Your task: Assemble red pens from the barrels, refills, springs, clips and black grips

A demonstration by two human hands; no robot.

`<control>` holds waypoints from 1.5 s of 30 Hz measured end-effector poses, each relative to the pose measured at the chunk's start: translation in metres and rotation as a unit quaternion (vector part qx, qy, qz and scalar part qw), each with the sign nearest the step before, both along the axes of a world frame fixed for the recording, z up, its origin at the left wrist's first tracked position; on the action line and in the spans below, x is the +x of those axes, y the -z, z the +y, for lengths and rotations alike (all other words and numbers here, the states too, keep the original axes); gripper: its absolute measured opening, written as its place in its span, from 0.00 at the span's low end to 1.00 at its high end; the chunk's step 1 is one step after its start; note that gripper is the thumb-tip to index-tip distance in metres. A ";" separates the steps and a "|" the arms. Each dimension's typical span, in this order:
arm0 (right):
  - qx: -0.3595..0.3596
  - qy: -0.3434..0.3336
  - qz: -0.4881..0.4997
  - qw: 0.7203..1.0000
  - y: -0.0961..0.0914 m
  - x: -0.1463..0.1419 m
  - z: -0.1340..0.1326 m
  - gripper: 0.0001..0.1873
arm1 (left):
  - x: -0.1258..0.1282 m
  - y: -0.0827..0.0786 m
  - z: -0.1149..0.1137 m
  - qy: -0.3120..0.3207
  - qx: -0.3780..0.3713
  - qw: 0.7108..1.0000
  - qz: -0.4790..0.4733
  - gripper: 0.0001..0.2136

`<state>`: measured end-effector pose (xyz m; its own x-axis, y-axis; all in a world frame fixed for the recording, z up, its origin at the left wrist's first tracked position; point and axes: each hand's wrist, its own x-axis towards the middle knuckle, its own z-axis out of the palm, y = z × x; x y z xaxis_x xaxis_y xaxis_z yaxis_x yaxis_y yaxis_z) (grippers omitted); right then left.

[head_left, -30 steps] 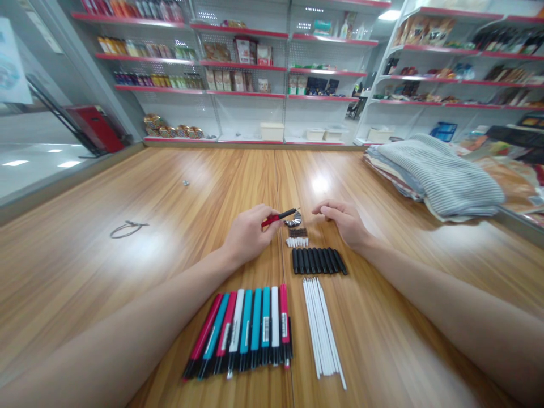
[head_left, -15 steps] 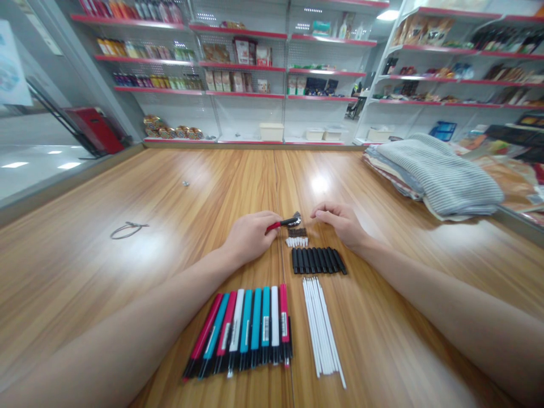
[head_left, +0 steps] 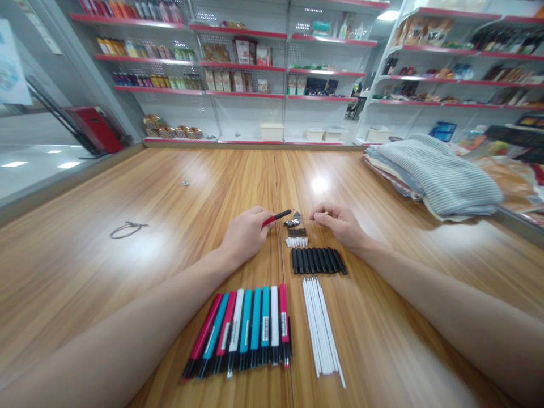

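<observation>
My left hand (head_left: 245, 231) is closed around a pen (head_left: 277, 217) with a red barrel and black grip, its front end pointing right and slightly up. That end is beside a curved cluster of small silver cone tips (head_left: 293, 220). To the right of the cluster, my right hand (head_left: 338, 222) has thumb and fingers pinched together; whatever is between them is too small to make out. Nearer to me lie dark springs (head_left: 297, 232), small white plastic pieces (head_left: 296, 242), a row of black pen grips (head_left: 318, 260) and a bundle of white refills (head_left: 321, 328).
Red, blue and white pen barrels (head_left: 255, 320) lie in a row at the front left. A grey cord loop (head_left: 128, 229) rests on the left tabletop. Folded striped cloth (head_left: 442, 173) is piled at the right. Stocked shelves (head_left: 242, 68) stand behind the table.
My left hand has drawn slightly left with the pen, whose front end no longer overlaps the silver cone tips. My right hand has barely moved.
</observation>
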<state>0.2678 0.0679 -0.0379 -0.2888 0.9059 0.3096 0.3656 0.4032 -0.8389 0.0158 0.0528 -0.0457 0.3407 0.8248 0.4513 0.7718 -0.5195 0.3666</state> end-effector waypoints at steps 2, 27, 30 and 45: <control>0.048 0.009 -0.025 0.998 -0.001 -0.001 -0.002 0.10 | 0.001 -0.001 -0.001 0.019 0.011 0.999 -0.031 0.09; 0.398 -0.076 -0.116 0.907 -0.012 -0.017 -0.021 0.07 | 0.021 -0.020 -0.016 0.193 -0.221 0.899 -0.324 0.14; 0.343 -0.035 -0.082 0.935 -0.011 -0.015 -0.019 0.07 | 0.012 -0.017 -0.011 0.138 -0.146 0.953 -0.228 0.15; 0.252 0.022 -0.078 0.964 -0.008 -0.011 -0.017 0.09 | 0.005 -0.003 -0.004 0.107 -0.001 0.989 -0.103 0.11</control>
